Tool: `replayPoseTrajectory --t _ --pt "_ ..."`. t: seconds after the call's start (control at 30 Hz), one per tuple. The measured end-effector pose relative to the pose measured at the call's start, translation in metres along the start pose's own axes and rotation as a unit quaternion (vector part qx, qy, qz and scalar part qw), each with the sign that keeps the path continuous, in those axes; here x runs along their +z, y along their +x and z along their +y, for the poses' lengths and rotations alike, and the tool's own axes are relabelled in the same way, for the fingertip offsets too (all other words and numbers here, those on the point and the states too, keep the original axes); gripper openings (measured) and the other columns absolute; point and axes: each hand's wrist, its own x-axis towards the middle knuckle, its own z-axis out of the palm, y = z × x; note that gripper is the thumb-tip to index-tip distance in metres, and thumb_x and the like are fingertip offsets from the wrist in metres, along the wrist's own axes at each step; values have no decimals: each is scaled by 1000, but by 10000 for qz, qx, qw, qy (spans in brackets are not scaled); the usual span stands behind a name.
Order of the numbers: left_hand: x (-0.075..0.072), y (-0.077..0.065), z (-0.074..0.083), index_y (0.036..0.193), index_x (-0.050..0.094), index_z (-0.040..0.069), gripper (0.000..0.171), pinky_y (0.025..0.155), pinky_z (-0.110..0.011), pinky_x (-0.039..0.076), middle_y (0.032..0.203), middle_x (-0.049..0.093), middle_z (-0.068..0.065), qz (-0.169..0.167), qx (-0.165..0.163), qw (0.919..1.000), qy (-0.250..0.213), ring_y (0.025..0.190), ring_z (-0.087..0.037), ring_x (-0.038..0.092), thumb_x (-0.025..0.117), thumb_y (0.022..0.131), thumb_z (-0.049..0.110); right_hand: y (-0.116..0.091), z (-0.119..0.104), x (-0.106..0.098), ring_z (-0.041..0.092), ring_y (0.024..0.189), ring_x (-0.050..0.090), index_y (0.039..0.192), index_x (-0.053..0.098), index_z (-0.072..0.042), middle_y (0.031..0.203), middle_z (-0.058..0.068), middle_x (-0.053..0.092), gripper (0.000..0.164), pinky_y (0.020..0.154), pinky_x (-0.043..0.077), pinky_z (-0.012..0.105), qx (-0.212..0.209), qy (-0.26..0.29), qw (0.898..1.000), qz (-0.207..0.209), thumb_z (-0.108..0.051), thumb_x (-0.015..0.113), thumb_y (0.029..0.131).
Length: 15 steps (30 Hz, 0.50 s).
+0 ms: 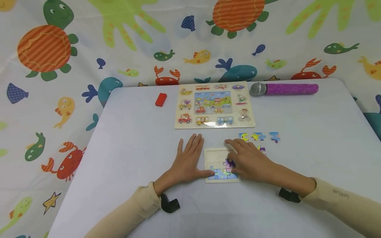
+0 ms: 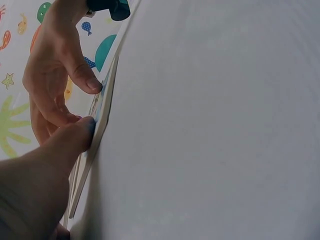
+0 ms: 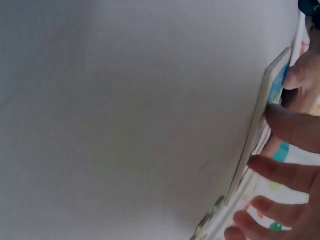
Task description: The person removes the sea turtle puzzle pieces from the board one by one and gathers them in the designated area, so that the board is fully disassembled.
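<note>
A small wooden puzzle tray [image 1: 213, 154] lies on the table, with joined blue and pink jigsaw pieces [image 1: 221, 174] along its bottom and right side. My left hand [image 1: 188, 163] rests flat to the left of it, fingers spread. Its thumb [image 2: 82, 131] presses on the pieces at the tray's lower left. Over the tray's right side, my right hand [image 1: 253, 162] has thumb and index finger about a dark purple puzzle piece [image 1: 230, 162]. The right thumb [image 3: 285, 125] and fingertips are right at the tray's edge in the right wrist view.
Several loose jigsaw pieces [image 1: 258, 136] lie beyond the right hand, one partly hidden by it. Farther back are a larger peg puzzle board [image 1: 186, 94], a red block [image 1: 161, 99] and a microphone with a purple handle [image 1: 291, 89]. A patterned cloth [image 1: 134, 59] hangs behind the table.
</note>
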Motion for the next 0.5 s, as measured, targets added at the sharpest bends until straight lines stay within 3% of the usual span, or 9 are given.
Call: replayPoseTrajectory --t 0.3,0.5 --pt "-1 1 0 163 14 4 124 120 -60 -10 171 5 -9 49 14 10000 -1 157 -25 -7 71 79 75 3 -4 2 37 129 49 92 68 -9 142 17 55 31 95 47 56 390 210 9990 -104 -22 92 76" --pt "-1 0 1 163 14 4 124 119 -59 -12 171 5 -9 25 20 10000 3 157 -24 -8 71 79 75 -1 -7 3 33 119 53 99 66 -6 126 14 62 38 91 48 50 403 231 9988 149 -18 93 74"
